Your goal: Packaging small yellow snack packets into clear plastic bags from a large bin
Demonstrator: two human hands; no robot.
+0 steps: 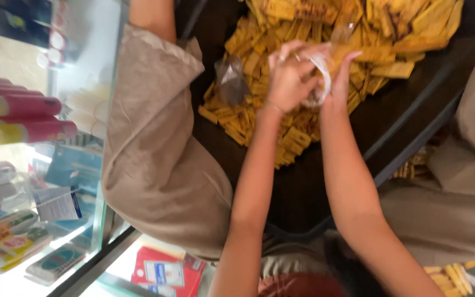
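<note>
A heap of yellow fried strips [303, 33] lies on a dark tray [413, 99]. Over the heap, my left hand [291, 77] and my right hand [343, 71] are close together. Both are closed on a small clear plastic bag [320, 82], which is crumpled between the fingers. What is inside the bag cannot be made out. Both forearms reach in from the bottom of the view.
Another clear bag [230, 80] lies on the strips to the left. A person in a loose beige sleeve [155, 159] stands at the left of the tray, and beige cloth [468, 209] fills the right. A glass case [45, 165] at the far left holds pink tubes and packets.
</note>
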